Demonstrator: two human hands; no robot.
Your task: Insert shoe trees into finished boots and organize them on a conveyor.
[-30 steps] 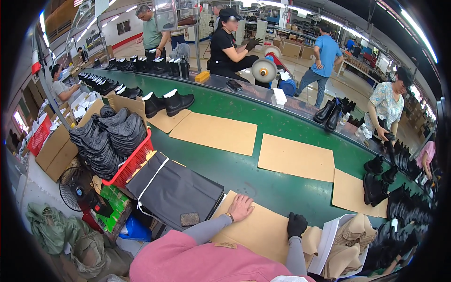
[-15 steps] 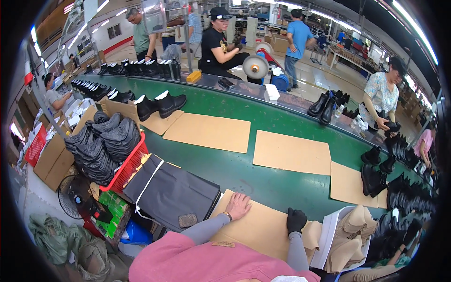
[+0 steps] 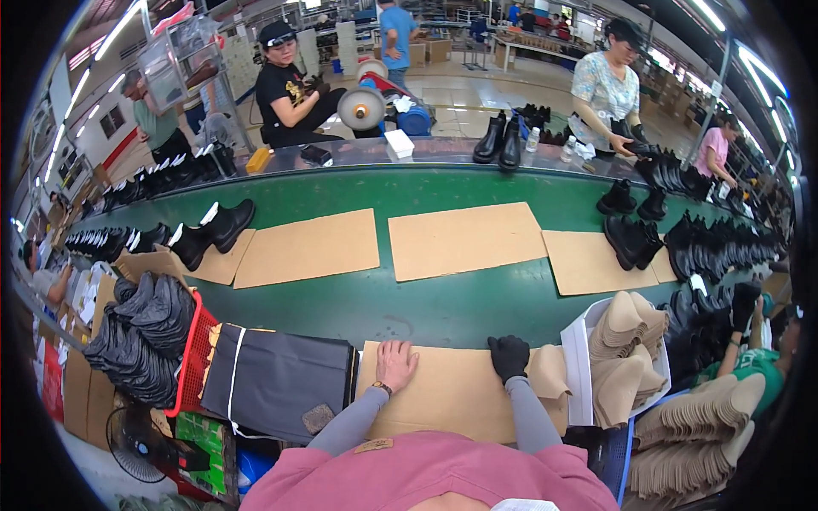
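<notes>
In front of me lies a tan cardboard sheet (image 3: 452,396) along the near edge of the green conveyor belt (image 3: 452,311). My left hand (image 3: 396,364), bare, rests flat on the sheet's far left part, its fingers stretched out. My right hand (image 3: 509,358), in a black glove, lies over the sheet's far edge toward the right; its dark fingers look loosely bent, with nothing seen in them. Brown curved paper pieces (image 3: 549,371) lie beside the sheet's right end. Left of the sheet, a stack of dark grey sheets (image 3: 281,379) is tied with white string.
Several cardboard sheets (image 3: 464,243) lie across the belt. Black boots (image 3: 630,243) stand on them at both ends. A white bin (image 3: 579,366) of brown paper forms is at right, a red basket (image 3: 196,353) of black bundles at left. Across the belt, people work near a polishing wheel (image 3: 361,111).
My view has swung to the right, so the belt and boots appear shifted left. Both hands stay on the cardboard sheet.
</notes>
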